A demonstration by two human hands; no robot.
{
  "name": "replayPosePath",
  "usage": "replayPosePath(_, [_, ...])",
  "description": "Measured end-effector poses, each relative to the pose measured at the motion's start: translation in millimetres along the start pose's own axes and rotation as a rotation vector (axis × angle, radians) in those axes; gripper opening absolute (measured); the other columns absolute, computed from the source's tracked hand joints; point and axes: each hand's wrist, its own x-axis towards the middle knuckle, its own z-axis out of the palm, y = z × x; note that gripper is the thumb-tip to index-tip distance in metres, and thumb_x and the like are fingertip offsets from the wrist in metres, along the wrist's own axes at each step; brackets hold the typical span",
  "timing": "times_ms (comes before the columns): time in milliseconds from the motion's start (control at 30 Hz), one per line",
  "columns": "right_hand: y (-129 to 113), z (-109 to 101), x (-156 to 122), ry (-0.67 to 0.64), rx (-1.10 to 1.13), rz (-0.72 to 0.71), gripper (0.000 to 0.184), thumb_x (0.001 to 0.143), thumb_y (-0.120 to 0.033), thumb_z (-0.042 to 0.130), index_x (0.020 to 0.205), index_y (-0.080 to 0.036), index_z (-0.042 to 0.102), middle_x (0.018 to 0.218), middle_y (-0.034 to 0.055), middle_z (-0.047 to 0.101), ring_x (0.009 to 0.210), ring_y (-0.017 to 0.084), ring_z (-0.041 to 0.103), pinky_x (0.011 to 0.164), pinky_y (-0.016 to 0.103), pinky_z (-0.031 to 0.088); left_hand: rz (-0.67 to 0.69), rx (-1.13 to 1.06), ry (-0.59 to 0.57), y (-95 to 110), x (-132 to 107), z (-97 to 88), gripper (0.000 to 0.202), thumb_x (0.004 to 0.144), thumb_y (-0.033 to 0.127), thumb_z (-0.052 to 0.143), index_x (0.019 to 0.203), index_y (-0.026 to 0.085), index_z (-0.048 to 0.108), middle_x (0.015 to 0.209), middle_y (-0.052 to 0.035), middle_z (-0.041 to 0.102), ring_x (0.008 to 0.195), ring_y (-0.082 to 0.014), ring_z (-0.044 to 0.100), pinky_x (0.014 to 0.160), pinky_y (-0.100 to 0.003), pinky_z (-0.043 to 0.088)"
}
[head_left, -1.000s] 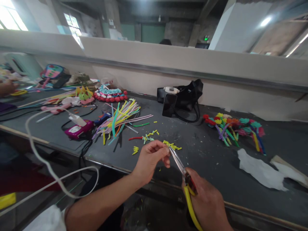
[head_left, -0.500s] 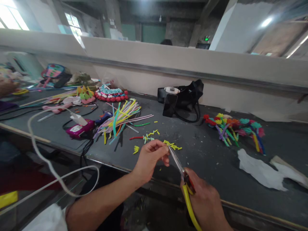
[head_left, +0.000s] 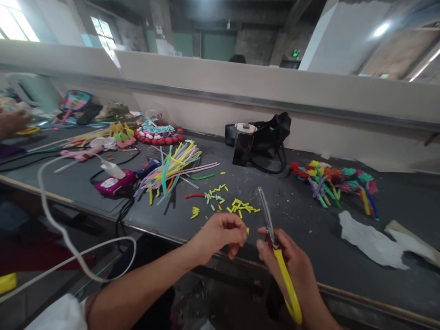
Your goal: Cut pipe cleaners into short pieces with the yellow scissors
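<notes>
A dark phone [head_left: 243, 149] stands before a black bag [head_left: 279, 130], left of a white scrap [head_left: 371, 240].

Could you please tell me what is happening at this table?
A person's right hand holds yellow-handled scissors, apart from the left hand. The left hand is curled beside a small yellow bit; I cannot tell if it is gripped. Just beyond, short yellow pieces lie loose on the dark table. A bundle of colourful strips lies to the left, and bright flowers to the right.
</notes>
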Motion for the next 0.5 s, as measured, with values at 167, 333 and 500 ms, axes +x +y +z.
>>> replayPosePath(167, [-6, 3, 1, 0.031, 0.076, -0.007, 0.033, 0.080, -0.039, 0.062, 0.106, -0.019, 0.059, 0.071, -0.0019, 0.067, 0.057, 0.012, 0.065, 0.055, 0.019, 0.052, -0.052, 0.309, -0.061, -14, -5, 2.6, 0.012, 0.070, 0.027, 0.060, 0.069, 0.016, 0.056, 0.052, 0.0060, 0.051, 0.041, -0.0060, 0.045, 0.040, -0.017, 0.041])
replayPosePath(333, [-5, 7, 1, 0.023, 0.042, -0.064, 0.027, 0.083, -0.032, 0.059, 0.107, -0.021, 0.058, 0.079, -0.0011, 0.067, 0.065, 0.012, 0.066, 0.062, 0.019, 0.052, -0.065, 0.405, -0.032, -22, -4, 2.6, 0.013, 0.072, 0.030, 0.057, 0.071, 0.017, 0.056, 0.053, 0.0056, 0.052, 0.040, -0.0068, 0.046, 0.039, -0.018, 0.041])
replayPosePath(500, [-7, 6, 2, 0.017, 0.017, -0.086, 0.026, 0.083, -0.031, 0.058, 0.107, -0.021, 0.058, 0.080, -0.0014, 0.067, 0.064, 0.011, 0.066, 0.062, 0.019, 0.051, -0.056, 0.443, -0.028, -22, -3, 2.0, 0.014, 0.074, 0.031, 0.056, 0.075, 0.017, 0.057, 0.054, 0.0057, 0.052, 0.040, -0.0074, 0.046, 0.041, -0.019, 0.040])
